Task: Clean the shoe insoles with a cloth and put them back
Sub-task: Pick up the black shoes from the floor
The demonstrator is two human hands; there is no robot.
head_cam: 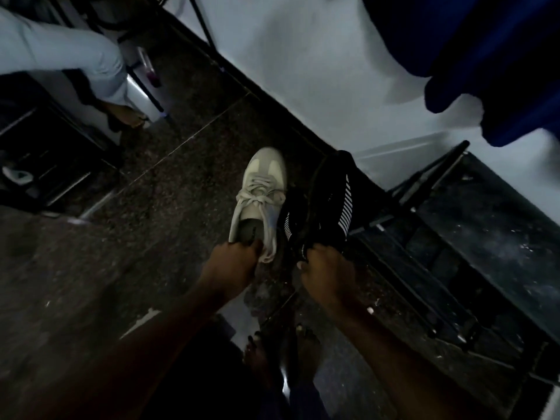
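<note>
Heel of the white shoe (260, 192) is pinched by the left hand (233, 262), its fingers (251, 248) curled over the back rim. The black shoe (321, 207) with white stripes is gripped at its heel end by the right hand (327, 271), the fingers closed round the collar. Both shoes are held side by side, touching, toes pointed away, low at the dark floor (151, 207). Whether the soles rest on it cannot be told in the dim light. The heel grip is judged to be chosen so that the openings are left free and face upward. A grey insole (247, 230) is seen inside the white shoe, but the inside of the black one is hidden. Blue fabric (485, 56) hangs at the upper right, and it cannot be said if this is the cleaning cloth.
</note>
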